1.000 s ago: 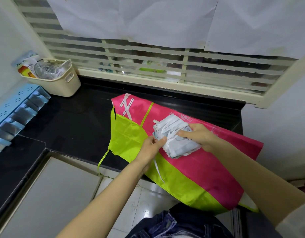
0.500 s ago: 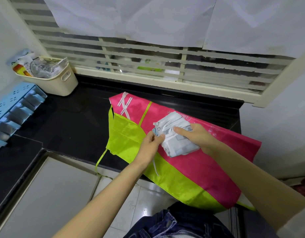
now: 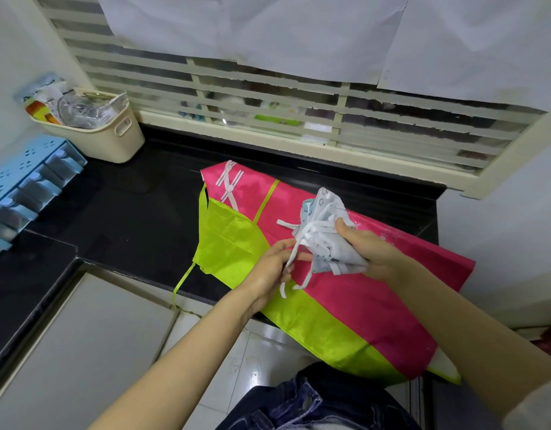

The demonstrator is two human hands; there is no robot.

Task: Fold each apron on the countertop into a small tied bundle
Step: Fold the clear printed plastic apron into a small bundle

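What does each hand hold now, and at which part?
The right hand holds the white folded apron bundle around its body. The left hand pinches the bundle's white tie string near the knot.

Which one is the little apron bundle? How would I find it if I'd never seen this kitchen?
Find the black countertop under the window, then the big pink and green apron spread flat on it. Above that, the right hand holds a small white bundle, the only cloth scrunched up and wrapped in white strings.

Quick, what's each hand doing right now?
Left hand: closed, pinching the white tie strings.
Right hand: closed, gripping the white apron bundle.
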